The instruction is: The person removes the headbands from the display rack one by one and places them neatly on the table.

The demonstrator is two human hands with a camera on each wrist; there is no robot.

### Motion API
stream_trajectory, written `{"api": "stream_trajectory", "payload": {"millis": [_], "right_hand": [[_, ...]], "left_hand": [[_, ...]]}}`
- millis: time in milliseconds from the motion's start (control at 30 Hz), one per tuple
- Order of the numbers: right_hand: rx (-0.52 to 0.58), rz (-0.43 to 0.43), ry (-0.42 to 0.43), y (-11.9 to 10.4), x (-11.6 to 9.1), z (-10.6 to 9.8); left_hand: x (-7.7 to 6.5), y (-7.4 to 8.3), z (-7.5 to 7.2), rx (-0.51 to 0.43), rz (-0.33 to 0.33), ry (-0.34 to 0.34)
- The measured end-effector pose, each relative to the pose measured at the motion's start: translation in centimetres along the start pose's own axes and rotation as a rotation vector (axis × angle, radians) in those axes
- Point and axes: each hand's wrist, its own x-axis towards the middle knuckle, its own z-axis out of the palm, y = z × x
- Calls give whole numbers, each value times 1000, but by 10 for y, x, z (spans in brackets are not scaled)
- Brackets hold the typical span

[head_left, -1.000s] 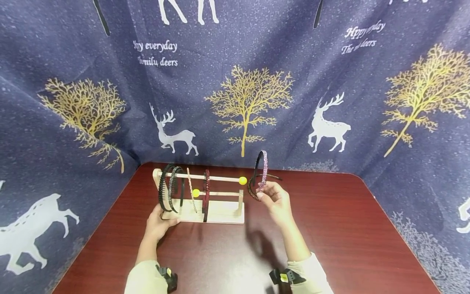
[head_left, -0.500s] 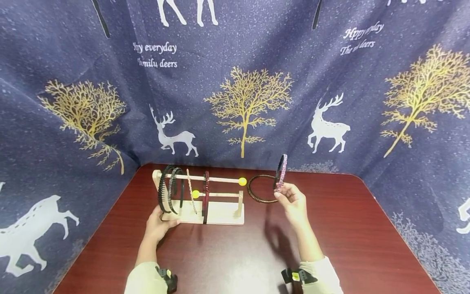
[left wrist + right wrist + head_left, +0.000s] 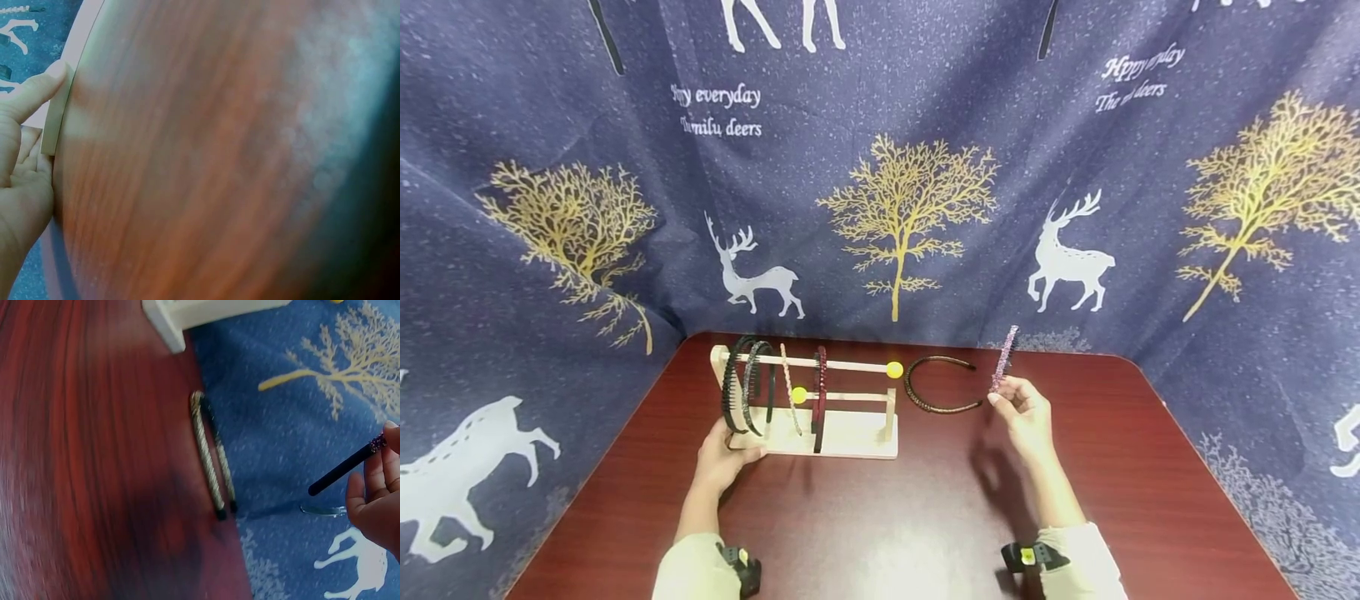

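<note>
My left hand [image 3: 721, 460] grips the left end of a pale wooden headband stand [image 3: 857, 435]; in the left wrist view its thumb [image 3: 40, 94] lies along the base edge. Several headbands hang on the upper rod: black toothed ones at the left, a thin pale twisted one [image 3: 790, 392], and a dark red one [image 3: 822, 383]. Right of the stand, my right hand [image 3: 1028, 412] pinches a purple glittery headband [image 3: 1004, 360] near one end, raised above the table. In the right wrist view its black tip [image 3: 340, 472] sticks out past the fingers.
A brown-gold headband [image 3: 942, 411] lies on the reddish table [image 3: 1120, 467] between stand and right hand. Yellow balls [image 3: 894, 370] cap the stand's rods. A blue printed cloth [image 3: 850, 250] hangs behind the table.
My right hand has moved right, away from the stand, carrying the purple headband, which has turned edge-on. The brown-gold headband now shows unobstructed. My left hand and the stand stay put.
</note>
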Motion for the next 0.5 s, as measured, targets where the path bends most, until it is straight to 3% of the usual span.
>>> {"api": "stream_trajectory", "payload": {"millis": [500], "right_hand": [[-171, 13, -33, -5, 10, -23]], "left_hand": [[1, -2, 1, -10, 11, 3]]}}
